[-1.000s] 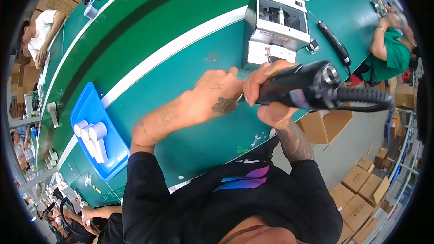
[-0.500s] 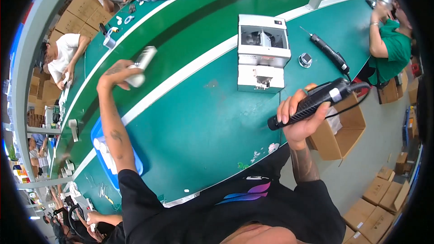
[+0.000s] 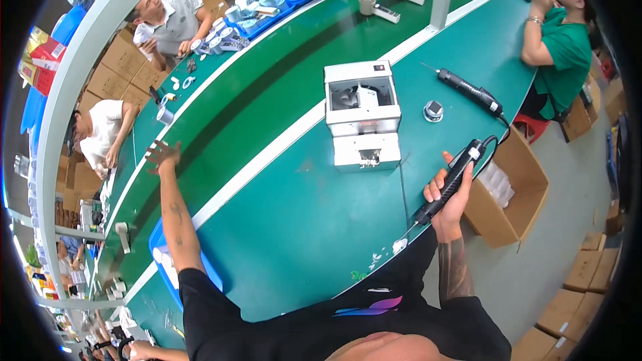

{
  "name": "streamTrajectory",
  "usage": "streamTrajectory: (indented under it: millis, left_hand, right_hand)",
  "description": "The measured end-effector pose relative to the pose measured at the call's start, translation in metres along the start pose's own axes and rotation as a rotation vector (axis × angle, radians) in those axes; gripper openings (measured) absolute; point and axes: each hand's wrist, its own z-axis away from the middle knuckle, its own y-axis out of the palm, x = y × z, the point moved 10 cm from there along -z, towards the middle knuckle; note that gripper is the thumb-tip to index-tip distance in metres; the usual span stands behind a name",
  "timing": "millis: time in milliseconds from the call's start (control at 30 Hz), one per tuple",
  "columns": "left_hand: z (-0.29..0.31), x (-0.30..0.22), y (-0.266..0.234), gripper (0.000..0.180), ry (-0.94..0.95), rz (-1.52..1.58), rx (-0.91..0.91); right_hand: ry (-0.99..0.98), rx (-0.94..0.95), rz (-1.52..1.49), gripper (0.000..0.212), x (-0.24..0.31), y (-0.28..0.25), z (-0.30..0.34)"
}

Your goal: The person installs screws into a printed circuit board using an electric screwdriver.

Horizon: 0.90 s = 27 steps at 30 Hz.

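Note:
My left hand (image 3: 162, 156) is stretched out over the green conveyor belt with its fingers spread and nothing in it. My right hand (image 3: 449, 194) is closed round a black electric screwdriver (image 3: 447, 190), held near the table's front edge with its thin bit pointing down and to the left. A cable loops from the screwdriver's upper end. Under my left forearm sits a blue tray (image 3: 214, 279) with white parts, partly hidden by the arm. Ahead of me on the green table stands a white screw feeder (image 3: 364, 126) with an open window.
A second electric screwdriver (image 3: 470, 91) and a small round part (image 3: 433, 111) lie right of the feeder. An open cardboard box (image 3: 531, 204) stands at the right. Pale handled devices (image 3: 379, 9) rest on the belt. Co-workers sit across the belt and at far right.
My left hand has let go of the pale handled device and opened; that device no longer shows near it. The right hand has lowered the screwdriver, and the view has shifted.

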Motion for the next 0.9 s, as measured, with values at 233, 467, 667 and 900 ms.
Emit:
streamTrajectory:
  millis: [233,467,667,900]
  left_hand:
    - [0.09,-0.135,-0.021,0.076,0.405,0.302,-0.406]
    - [0.119,-0.14,-0.02,0.054,0.529,0.443,-0.399]
    - [0.123,-0.14,-0.021,0.052,0.505,0.448,-0.396]
    - [0.119,-0.129,-0.023,0.053,0.5,0.475,-0.38]
  right_hand:
    - [0.07,0.206,-0.307,0.063,-0.01,0.022,-0.006]
    - [0.119,0.256,-0.332,0.055,-0.009,0.019,-0.007]
    - [0.093,0.172,-0.442,0.05,-0.003,0.015,-0.008]
    - [0.117,0.21,-0.454,0.049,-0.009,0.023,-0.008]
